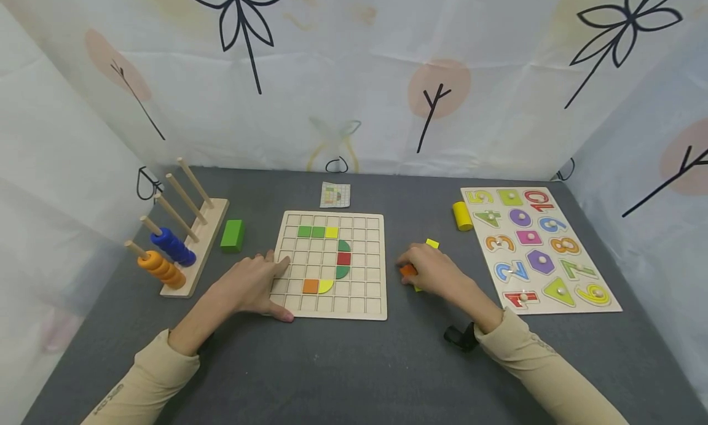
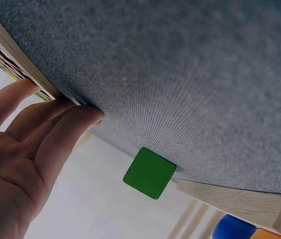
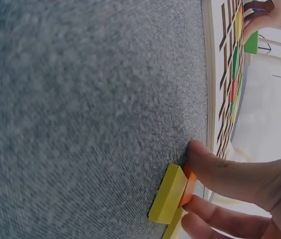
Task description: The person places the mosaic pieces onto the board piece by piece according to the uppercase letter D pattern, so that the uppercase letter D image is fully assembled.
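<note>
A wooden grid board (image 1: 365, 299) lies flat in the middle of the table. On it sit green, yellow, red and orange pieces, some square and some rounded. My left hand (image 1: 249, 284) rests at the board's left side, fingers against that edge and thumb at the near-left corner. Right of the board, my right hand (image 1: 437, 274) pinches an orange block (image 3: 189, 185) between thumb and fingertips, close to the table. A yellow block (image 3: 167, 196) lies right beside the orange one. Another yellow piece (image 1: 432, 244) shows past the knuckles, partly hidden by the hand.
At the left stands a wooden peg rack (image 1: 210, 219) with blue and orange rings, beside a green block (image 1: 233, 236). Behind the board lies a small pattern card (image 1: 335, 195). A yellow cylinder (image 1: 462, 216) and a number-and-shape puzzle board (image 1: 481, 198) are at the right.
</note>
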Demonstrator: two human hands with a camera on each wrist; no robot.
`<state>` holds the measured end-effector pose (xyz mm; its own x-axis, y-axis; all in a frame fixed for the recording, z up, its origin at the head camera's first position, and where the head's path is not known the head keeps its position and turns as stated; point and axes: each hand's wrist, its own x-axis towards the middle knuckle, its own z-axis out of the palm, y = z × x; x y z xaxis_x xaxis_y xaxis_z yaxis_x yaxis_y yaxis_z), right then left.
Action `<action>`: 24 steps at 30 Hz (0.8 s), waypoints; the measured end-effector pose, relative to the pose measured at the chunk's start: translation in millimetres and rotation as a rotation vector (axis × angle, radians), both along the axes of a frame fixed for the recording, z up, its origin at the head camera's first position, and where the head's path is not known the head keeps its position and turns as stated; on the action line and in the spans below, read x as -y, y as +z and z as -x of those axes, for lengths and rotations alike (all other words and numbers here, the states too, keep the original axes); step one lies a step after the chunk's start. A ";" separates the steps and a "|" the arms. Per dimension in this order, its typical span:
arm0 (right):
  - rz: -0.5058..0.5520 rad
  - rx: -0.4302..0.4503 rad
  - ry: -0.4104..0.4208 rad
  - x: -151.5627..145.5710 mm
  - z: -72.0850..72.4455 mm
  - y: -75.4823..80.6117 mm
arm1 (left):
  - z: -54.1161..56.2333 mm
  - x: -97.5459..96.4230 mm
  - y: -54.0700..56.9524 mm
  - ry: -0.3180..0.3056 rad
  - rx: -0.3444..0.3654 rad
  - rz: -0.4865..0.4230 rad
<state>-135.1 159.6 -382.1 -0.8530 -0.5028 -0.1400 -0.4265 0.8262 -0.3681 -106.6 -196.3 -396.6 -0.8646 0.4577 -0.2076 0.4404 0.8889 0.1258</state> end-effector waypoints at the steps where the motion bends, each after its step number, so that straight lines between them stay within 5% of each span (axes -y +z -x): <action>1: 0.001 -0.007 0.003 0.8 0.1 -0.4 | 0.1 0.0 0.0 0.001 0.001 0.000; 11: 0.062 -0.082 0.016 14.5 -1.1 -7.5 | -0.2 -0.6 -0.3 0.002 -0.003 0.002; 18: 0.019 -0.002 0.029 12.5 0.9 -3.3 | -0.3 -0.3 -0.7 0.005 -0.005 0.010; 24: 0.023 -0.019 0.030 12.8 0.7 -2.6 | -0.7 -0.3 0.1 0.006 -0.005 0.009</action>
